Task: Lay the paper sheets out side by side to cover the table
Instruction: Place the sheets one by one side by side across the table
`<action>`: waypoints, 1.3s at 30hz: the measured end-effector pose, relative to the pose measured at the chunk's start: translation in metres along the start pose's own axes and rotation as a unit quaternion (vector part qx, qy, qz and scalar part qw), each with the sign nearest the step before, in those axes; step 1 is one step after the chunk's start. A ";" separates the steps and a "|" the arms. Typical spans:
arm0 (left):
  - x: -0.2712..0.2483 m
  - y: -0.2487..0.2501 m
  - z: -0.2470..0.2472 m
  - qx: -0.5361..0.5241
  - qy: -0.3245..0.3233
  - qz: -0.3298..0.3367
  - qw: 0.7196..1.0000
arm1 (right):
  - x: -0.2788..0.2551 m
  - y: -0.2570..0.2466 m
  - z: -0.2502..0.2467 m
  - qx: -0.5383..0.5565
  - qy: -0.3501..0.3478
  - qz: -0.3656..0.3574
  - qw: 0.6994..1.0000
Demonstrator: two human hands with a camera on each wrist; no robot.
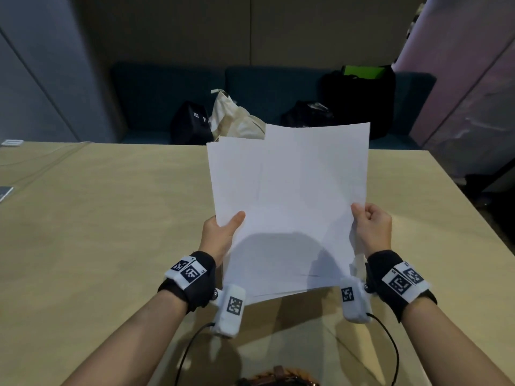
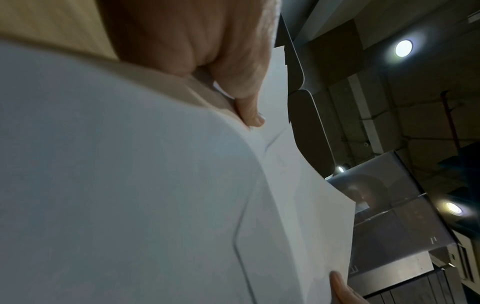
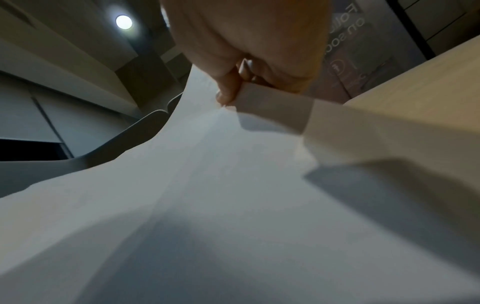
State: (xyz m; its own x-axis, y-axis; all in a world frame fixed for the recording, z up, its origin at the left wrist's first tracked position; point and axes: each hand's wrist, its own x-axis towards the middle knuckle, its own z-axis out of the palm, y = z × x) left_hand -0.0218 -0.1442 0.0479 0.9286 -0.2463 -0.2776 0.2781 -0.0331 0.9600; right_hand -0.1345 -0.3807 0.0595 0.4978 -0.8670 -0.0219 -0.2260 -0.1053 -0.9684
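A loose stack of white paper sheets hangs in the air above the light wooden table, held up between both hands and tilted so its far edge rises toward the sofa. The sheets are not squared up (at the far left corner a couple of edges peek out in steps), and the top sheet sits shifted to the right of those under it. The left hand grips the stack's left edge near the lower corner, thumb lying flat on top and the fingers hidden underneath; the left wrist view shows that thumb pressed on the paper. The right hand pinches the right edge, fingers curled into a near fist, and the right wrist view shows the paper's edge folded up against them. No sheet lies on the table itself.

Beyond the table stands a dark blue sofa carrying a cream tote bag and several black bags. Both wrists wear black straps with coded markers.
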 end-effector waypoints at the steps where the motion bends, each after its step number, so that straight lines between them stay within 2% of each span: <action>1: 0.000 0.000 0.002 -0.002 0.011 0.000 1.000 | 0.010 0.003 -0.007 -0.020 0.011 -0.001 1.000; 9: -0.002 -0.011 0.008 -0.008 0.059 0.005 0.998 | 0.087 0.035 -0.075 -0.153 0.086 0.034 0.984; 15: 0.002 -0.023 0.005 -0.002 0.096 -0.010 0.995 | 0.120 0.057 -0.109 -0.302 0.088 0.074 0.946; 17: 0.003 -0.023 0.009 -0.002 0.096 -0.010 0.995 | 0.115 0.055 -0.103 -0.371 0.042 0.048 0.927; 19: 0.003 -0.022 0.018 0.001 0.086 -0.010 0.996 | 0.100 0.053 -0.090 -0.432 -0.063 0.039 0.899; 22: 0.003 -0.019 0.034 -0.004 0.068 -0.008 0.998 | 0.064 0.056 -0.071 -0.518 -0.207 0.045 0.829; 24: 0.003 -0.018 0.044 -0.007 0.059 -0.008 0.998 | 0.046 0.061 -0.065 -0.547 -0.244 0.042 0.800; 26: 0.003 -0.018 0.053 -0.007 0.050 -0.009 0.999 | 0.042 0.064 -0.065 -0.560 -0.251 0.038 0.788; 31: -0.001 -0.018 0.064 -0.009 0.034 -0.011 0.999 | 0.075 0.066 -0.072 -0.537 -0.234 0.039 0.809; 33: -0.002 -0.018 0.068 -0.003 0.030 -0.011 0.999 | 0.094 0.069 -0.080 -0.514 -0.211 0.024 0.831; 36: -0.003 -0.017 0.071 -0.004 0.024 -0.013 1.000 | 0.115 0.069 -0.094 -0.458 -0.136 0.000 0.879; 39: -0.003 -0.017 0.074 -0.005 0.020 -0.014 1.000 | 0.121 0.068 -0.107 -0.446 -0.108 0.011 0.889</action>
State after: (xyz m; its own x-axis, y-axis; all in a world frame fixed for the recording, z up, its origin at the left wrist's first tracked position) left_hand -0.0476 -0.2145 0.0357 0.9293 -0.2064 -0.3061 0.3066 -0.0302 0.9514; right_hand -0.1796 -0.5449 0.0174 0.6119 -0.7705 -0.1786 -0.7634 -0.5164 -0.3879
